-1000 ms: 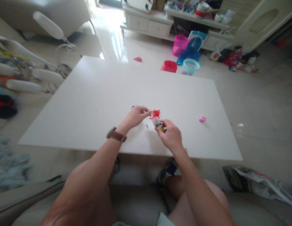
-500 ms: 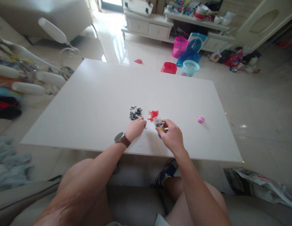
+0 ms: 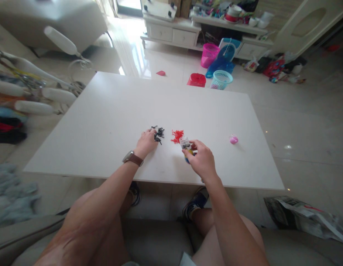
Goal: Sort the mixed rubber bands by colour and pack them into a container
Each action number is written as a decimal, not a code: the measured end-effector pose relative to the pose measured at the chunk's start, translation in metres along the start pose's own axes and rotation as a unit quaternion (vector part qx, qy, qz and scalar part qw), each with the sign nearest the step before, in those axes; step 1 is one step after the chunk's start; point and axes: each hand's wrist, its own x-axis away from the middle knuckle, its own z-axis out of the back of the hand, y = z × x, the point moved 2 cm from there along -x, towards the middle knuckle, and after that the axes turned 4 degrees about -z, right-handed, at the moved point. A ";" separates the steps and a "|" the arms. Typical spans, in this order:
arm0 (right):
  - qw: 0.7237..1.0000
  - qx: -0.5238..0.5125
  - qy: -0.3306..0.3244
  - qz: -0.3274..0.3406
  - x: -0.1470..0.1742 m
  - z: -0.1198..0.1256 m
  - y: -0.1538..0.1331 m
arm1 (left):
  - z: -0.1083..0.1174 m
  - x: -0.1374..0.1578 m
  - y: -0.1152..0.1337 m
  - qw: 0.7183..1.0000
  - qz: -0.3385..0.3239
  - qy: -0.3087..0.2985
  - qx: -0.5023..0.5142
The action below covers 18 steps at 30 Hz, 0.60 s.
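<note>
My right hand (image 3: 201,159) is wrapped around a small clear jar (image 3: 185,144), tilted with its open mouth away from me. Black, yellow and blue contents show through its wall. Just beyond the jar's mouth lies a loose pile of small red loop-like pieces (image 3: 177,136). To the left is a pile of small black loop-like pieces (image 3: 159,133). My left hand (image 3: 147,142), with a watch on the wrist, reaches over the near left side of that black pile, fingers stretched out and touching it. The fingertips are partly hidden among the pieces.
The piles lie on a white table (image 3: 127,103). A small pink round object (image 3: 233,139) sits on its right side. Beyond the far edge are a red stool or bin (image 3: 197,79), a light blue basket (image 3: 221,78) and a pink basket (image 3: 209,55).
My left hand has moved left, from the near right side of the black pile onto its left part, and its fingers have spread. My right hand holds the jar in about the same place.
</note>
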 end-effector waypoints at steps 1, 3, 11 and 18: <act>1.000 -0.001 -0.001 0.000 0.000 0.000 0.000 | -0.002 0.000 -0.001 1.000 -0.007 0.002 0.002; 1.000 -0.002 -0.003 0.001 0.000 -0.001 0.001 | -0.006 -0.001 -0.002 1.000 -0.018 0.012 0.005; 1.000 -0.008 -0.011 0.001 0.000 -0.001 0.003 | -0.003 0.000 0.000 1.000 -0.007 0.006 0.003; 1.000 -0.004 -0.023 0.001 0.000 -0.004 0.003 | 0.009 -0.002 -0.001 1.000 0.015 0.001 0.008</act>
